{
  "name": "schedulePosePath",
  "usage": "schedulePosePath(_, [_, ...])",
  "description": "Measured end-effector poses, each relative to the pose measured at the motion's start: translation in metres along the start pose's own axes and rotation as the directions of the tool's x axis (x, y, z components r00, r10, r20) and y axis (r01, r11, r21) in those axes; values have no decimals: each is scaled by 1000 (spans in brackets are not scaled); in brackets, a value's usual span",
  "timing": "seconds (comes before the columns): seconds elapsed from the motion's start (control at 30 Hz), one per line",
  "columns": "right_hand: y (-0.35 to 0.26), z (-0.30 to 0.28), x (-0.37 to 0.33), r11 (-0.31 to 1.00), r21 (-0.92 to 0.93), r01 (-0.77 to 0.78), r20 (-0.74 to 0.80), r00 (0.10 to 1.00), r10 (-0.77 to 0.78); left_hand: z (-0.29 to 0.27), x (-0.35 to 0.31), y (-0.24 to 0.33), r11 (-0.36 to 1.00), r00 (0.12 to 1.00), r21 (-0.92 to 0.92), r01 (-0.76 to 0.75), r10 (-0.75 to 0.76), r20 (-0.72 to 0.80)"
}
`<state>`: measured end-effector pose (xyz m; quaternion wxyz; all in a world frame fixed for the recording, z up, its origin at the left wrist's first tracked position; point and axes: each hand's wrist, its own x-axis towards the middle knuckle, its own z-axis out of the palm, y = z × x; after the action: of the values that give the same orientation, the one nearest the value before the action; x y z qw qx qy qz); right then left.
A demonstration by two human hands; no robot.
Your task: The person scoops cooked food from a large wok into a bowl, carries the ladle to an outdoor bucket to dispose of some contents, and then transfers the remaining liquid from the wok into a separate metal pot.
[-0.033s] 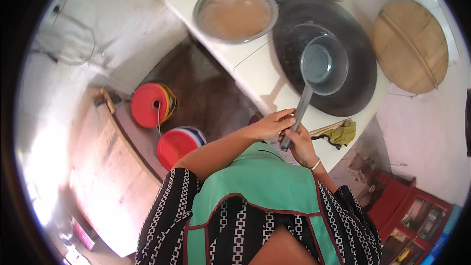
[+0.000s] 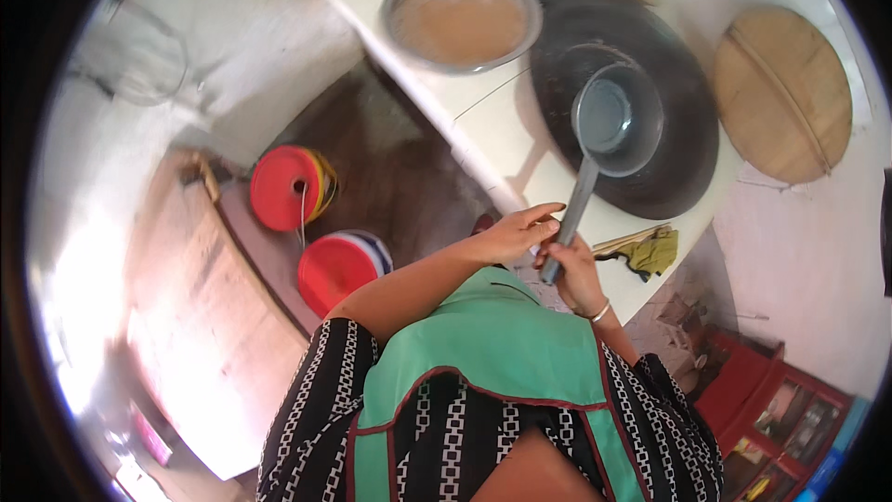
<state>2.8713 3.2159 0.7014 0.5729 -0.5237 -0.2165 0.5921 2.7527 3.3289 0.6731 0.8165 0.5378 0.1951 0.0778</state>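
Observation:
My right hand [image 2: 574,274] is wrapped round the grey handle of a large water ladle [image 2: 641,139]. Its wide round bowl is held out over a big black wok [image 2: 683,172], and the bottom of the bowl looks pale blue-grey. My left hand [image 2: 520,231] is beside the handle, just above the right one. Its fingers are stretched out, and their tips reach the handle or come very close to it; I cannot tell which. To the far left of the wok stands a metal basin [image 2: 398,45] of cloudy brownish liquid.
The wok sits in a white tiled counter [image 2: 488,125]. A green cloth [image 2: 653,253] lies at its near end. A round wooden lid [image 2: 785,93] leans against the right wall. Red-topped buckets [image 2: 336,271] stand at left, beside a wooden board [image 2: 214,316]. A red cabinet [image 2: 790,409] is at lower right.
The counter, wok and basin appear slightly farther right in the picture, as the view has shifted a little. My hands keep nearly the same place at the ladle's handle.

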Motion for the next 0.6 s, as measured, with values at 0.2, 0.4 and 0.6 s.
schedulePosePath(0.2, [71,-8,-13,989,139,-51,-161,984,73,-92,-47,-138,968,882,-234,91,-187,-432])
schedulePosePath(0.4, [135,8,6,969,-89,-232,-147,965,218,-167,-122,-251,793,511,-605,-76,-490,-706])
schedulePosePath(0.6, [173,129,87,937,-202,-284,-22,958,285,-265,-207,-329,535,233,-740,-408,-723,-650])
